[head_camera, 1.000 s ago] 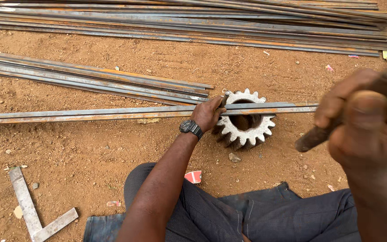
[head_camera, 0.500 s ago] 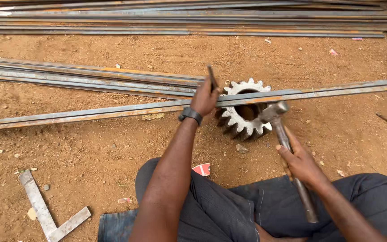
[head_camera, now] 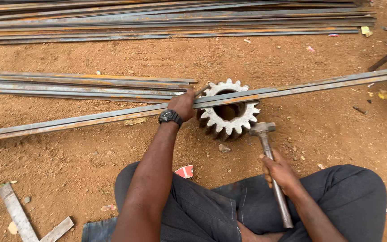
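Rusty steel, a long bar (head_camera: 292,89), lies across the top of a toothed gear (head_camera: 227,110) standing on the dirt. The left hand (head_camera: 182,104) is clamped on the bar just beside the gear, also holding a thin rod (head_camera: 202,91) whose lower end the fingers hide. The right hand (head_camera: 279,171) is closed round the handle of a hammer (head_camera: 269,161), its head just beside the gear's near teeth. More bars (head_camera: 81,85) lie beyond the gear, cut off at the frame edge.
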